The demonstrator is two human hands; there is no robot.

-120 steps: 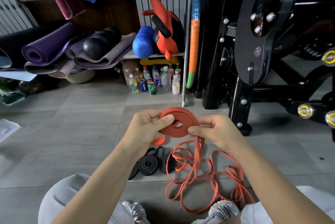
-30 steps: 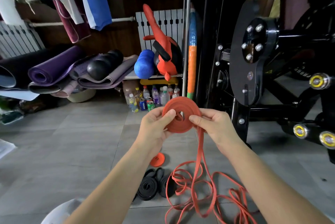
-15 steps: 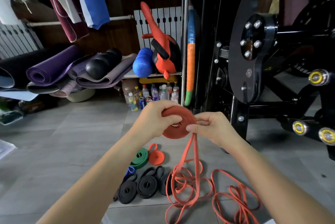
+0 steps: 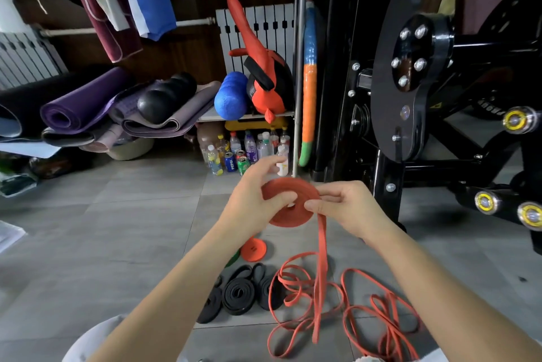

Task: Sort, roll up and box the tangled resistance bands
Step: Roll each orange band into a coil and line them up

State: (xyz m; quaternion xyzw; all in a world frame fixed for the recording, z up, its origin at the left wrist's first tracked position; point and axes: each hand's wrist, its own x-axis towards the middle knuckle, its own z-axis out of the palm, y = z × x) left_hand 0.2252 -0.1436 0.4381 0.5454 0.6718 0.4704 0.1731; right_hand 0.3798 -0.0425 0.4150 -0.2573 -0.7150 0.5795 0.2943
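I hold a flat coil of orange-red resistance band [image 4: 289, 213] in the air in front of me. My left hand [image 4: 253, 203] grips the coil's left side, thumb across its face. My right hand [image 4: 341, 207] pinches the band at the coil's right edge, where it leaves the roll. From there the loose band [image 4: 321, 268] hangs down into a tangled heap of orange loops [image 4: 346, 314] on the floor. Three rolled black bands [image 4: 239, 294] lie side by side on the tiles. A small rolled orange band [image 4: 253, 249] lies behind them, with a bit of green band beside it, mostly hidden by my left forearm.
A black weight machine [image 4: 410, 92] stands close on the right. Bottles and cans [image 4: 246, 149] crowd the floor under a shelf straight ahead. Rolled yoga mats [image 4: 88, 103] pile up at the left. A metal pole [image 4: 297, 68] rises just beyond my hands. No box is in view.
The coil has tilted flatter and dropped a little. My left hand has shifted its hold round the coil, and the view has moved slightly, hiding the green band behind my forearm.
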